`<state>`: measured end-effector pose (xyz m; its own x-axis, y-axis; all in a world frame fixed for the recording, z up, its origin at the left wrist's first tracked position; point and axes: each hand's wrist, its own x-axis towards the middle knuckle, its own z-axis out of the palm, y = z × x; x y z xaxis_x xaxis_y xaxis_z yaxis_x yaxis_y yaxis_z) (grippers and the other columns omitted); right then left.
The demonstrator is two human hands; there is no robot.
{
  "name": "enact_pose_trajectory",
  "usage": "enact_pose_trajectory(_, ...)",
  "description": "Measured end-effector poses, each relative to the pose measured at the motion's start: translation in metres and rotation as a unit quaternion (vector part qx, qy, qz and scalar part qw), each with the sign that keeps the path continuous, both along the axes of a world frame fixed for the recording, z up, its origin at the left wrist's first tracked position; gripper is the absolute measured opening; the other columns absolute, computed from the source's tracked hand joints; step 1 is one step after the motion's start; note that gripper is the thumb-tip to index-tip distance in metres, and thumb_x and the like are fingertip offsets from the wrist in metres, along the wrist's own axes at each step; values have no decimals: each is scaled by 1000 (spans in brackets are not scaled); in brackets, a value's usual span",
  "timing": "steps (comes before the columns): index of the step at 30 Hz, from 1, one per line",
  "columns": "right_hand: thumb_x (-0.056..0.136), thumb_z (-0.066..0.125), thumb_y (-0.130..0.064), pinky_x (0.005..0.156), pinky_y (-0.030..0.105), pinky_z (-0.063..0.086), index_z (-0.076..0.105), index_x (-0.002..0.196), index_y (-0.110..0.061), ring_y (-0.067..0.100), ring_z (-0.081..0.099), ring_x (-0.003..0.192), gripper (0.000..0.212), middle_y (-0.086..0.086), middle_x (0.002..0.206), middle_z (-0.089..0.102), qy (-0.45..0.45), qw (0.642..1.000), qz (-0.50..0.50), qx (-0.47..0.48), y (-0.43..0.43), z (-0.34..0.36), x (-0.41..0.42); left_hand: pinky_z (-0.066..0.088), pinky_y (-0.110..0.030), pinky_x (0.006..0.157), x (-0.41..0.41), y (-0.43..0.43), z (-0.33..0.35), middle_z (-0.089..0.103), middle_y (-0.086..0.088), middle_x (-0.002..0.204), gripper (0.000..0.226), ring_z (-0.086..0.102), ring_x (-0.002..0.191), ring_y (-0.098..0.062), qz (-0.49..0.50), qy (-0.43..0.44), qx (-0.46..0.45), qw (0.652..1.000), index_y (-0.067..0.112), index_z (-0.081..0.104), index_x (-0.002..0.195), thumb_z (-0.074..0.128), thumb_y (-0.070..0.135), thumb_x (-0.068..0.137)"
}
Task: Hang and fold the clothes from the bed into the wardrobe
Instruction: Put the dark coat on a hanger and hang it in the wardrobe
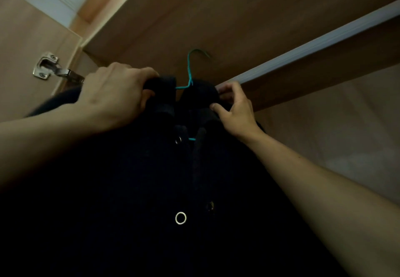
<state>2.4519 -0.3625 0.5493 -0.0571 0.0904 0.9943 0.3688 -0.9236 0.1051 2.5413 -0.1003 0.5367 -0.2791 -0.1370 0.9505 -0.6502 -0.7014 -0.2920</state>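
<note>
A dark navy jacket [151, 190] with round metal snaps fills the lower middle of the head view, draped on a teal wire hanger [189, 69]. The hanger's hook points up, free in the air, near the wardrobe's top panel and left of the white rail [313, 45]. My left hand [116, 95] grips the jacket's left collar and shoulder. My right hand [236, 108] pinches the right collar and shoulder between thumb and fingers. The hanger's lower part is hidden under the cloth, apart from a short teal bit between the front edges.
The wardrobe's brown top panel [216, 12] is overhead. An open wardrobe door [26, 38] with a metal hinge [48, 68] stands at the left. The back wall of the wardrobe [346, 125] lies to the right under the rail.
</note>
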Motion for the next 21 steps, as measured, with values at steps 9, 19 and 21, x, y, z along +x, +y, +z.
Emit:
enact_pose_trajectory(9,88,73,-19,73,15,42,53,102,-27,1,55,89,26,-16,95,56,6,996,30,80,-58,-11,55,39,-37,59,28,-62,0,60,-7,99,33,61,85,-38,33,19,12,999,38,54,127,57,37,94)
enact_pose_trajectory(19,97,61,-30,94,37,51,53,126,-19,21,58,112,32,4,121,62,61,983,69,158,-87,-49,98,41,-35,61,55,-90,-48,53,-10,106,48,51,78,-28,70,27,19,997,33,38,144,50,41,98)
enact_pose_trajectory(21,101,51,-40,106,45,44,45,140,-20,27,51,124,44,9,135,56,74,982,24,173,-85,-61,99,43,-43,80,54,-88,-60,51,-15,122,55,51,103,-35,103,0,9,995,25,32,149,48,39,99)
